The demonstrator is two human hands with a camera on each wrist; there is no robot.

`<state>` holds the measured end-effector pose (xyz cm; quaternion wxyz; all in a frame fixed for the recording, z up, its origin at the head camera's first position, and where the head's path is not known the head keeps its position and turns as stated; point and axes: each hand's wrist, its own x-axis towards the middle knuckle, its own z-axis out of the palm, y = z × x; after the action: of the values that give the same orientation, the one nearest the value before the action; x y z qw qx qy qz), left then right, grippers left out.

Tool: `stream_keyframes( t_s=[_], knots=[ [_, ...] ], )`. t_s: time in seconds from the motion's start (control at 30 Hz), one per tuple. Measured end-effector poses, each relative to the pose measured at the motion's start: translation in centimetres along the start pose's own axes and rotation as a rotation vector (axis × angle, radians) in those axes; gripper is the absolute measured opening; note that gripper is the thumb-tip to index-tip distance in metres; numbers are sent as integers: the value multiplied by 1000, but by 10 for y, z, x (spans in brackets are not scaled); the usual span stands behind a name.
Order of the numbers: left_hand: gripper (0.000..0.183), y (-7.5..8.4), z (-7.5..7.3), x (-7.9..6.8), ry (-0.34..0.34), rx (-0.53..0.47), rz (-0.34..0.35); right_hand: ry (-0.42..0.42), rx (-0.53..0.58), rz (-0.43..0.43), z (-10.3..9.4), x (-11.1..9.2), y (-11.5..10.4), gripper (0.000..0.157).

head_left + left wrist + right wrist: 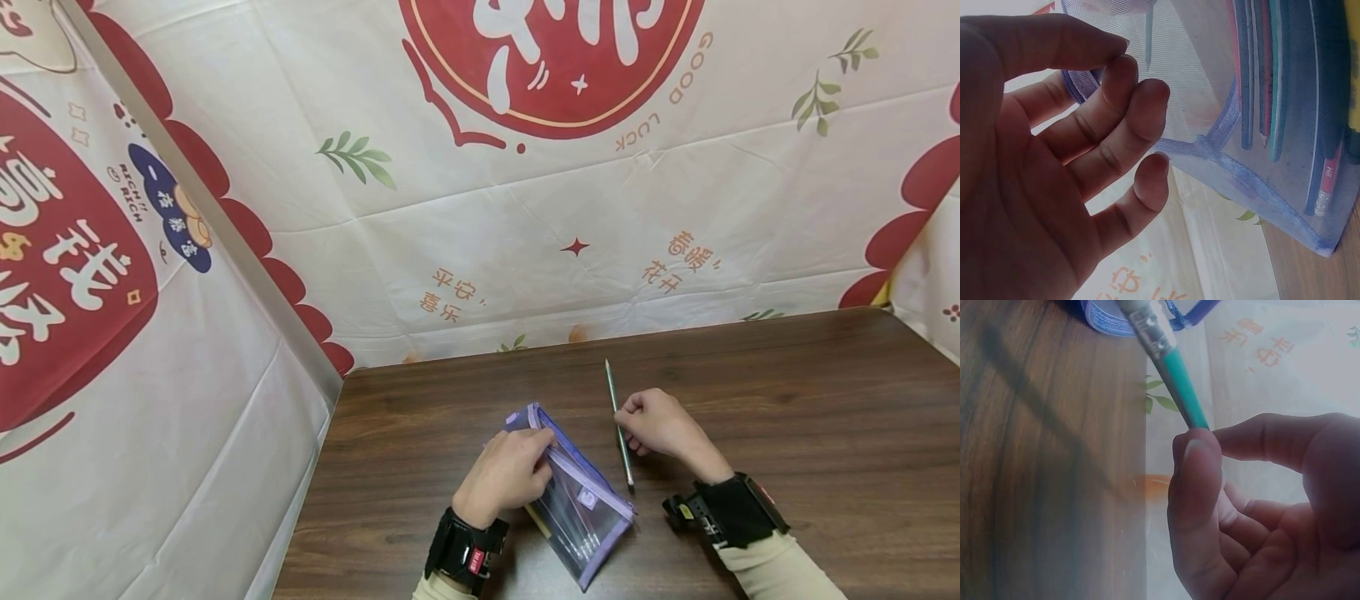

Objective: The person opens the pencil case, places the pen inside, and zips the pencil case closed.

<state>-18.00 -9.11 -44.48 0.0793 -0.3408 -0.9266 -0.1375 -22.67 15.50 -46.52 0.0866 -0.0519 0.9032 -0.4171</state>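
A purple-edged, see-through zip pencil case [577,508] is held above the table by my left hand [501,473], whose thumb and fingertips pinch its upper edge. Several pencils [1275,81] show through the mesh, one of them marked HB. To the right of the case, my right hand [663,423] pinches a green pencil [619,433] between thumb and forefinger. In the right wrist view its metal eraser band [1154,331] points toward the case, and the other fingers curl in below. The sharpened tip points away toward the far edge of the table.
Dark wood-grain table [825,400] lies under both hands. A white printed cloth [510,242] hangs behind its far edge, and another printed cloth [187,400] hangs at the left. Black camera straps [738,508] circle both wrists.
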Motion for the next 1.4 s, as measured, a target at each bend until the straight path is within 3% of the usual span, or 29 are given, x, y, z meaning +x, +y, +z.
stream_keyframes(
  t_s=[1.4],
  knots=[
    [17, 0, 0, 0, 17, 11, 9, -35, 120, -75, 8, -5, -16, 17]
  ],
)
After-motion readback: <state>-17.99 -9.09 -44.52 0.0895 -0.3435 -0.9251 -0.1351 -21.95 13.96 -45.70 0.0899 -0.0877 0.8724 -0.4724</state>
